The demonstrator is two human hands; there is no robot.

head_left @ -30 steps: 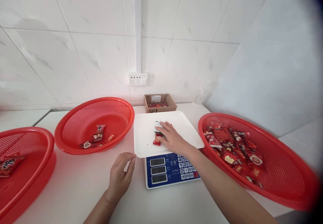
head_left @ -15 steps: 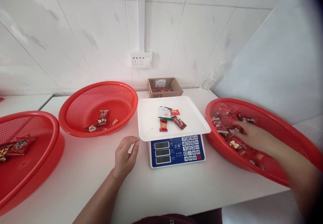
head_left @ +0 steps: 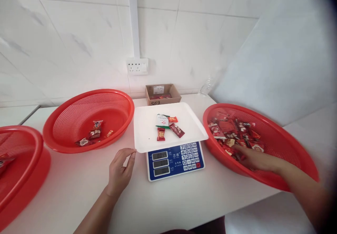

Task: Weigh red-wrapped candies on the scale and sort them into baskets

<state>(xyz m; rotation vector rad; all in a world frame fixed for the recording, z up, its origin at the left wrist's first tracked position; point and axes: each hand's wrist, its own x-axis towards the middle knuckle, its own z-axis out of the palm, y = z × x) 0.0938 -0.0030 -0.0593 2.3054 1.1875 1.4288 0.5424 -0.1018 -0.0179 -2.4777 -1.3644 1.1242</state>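
My left hand (head_left: 120, 170) is beside the front left corner of the white weighing tray (head_left: 142, 143). Its thumb and forefinger tips come together in a loose pinch at the corner, with nothing visible between them. On the tray lie a white-and-green packet (head_left: 162, 121), a small red-and-gold candy (head_left: 160, 134), a dark red candy (head_left: 177, 130) and an orange-red candy (head_left: 173, 119). The tray rests on a blue digital scale (head_left: 175, 161). My right hand (head_left: 254, 161) reaches into the right red basket (head_left: 284, 146), its fingertips hidden among wrapped candies (head_left: 226, 127).
A red basket (head_left: 116, 104) with a few candies stands left of the tray, and another red basket (head_left: 34, 163) is at the far left. Behind the tray sits a cardboard box (head_left: 163, 100). A clear plastic bottle (head_left: 206, 86) is near the wall.
My right hand has moved nearer the front side of the candy pile. The view has shifted, so most things appear further left. My left hand stays by the tray corner.
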